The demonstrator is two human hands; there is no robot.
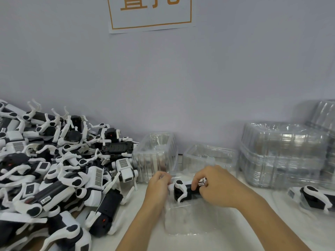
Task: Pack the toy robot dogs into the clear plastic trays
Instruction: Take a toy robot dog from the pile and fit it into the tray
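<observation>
Honestly the clear tray [186, 220] under our hands is tough to make out (see-through plastic on a pale table [226, 238]), and its edges blur away. Our left hand [158, 185] curls round one end of the toy robot dog [186, 192], with part of the dog hidden behind its fingers. Our right hand [213, 185] pinches the other end, fingers bent over a small label. The dog sits right above the tray. Left of our left hand lies a big dog pile [54, 169], cut off at the edge. Right of our right hand stands a tray stack [282, 156], with a packed dog [315, 198] in front of it.
</observation>
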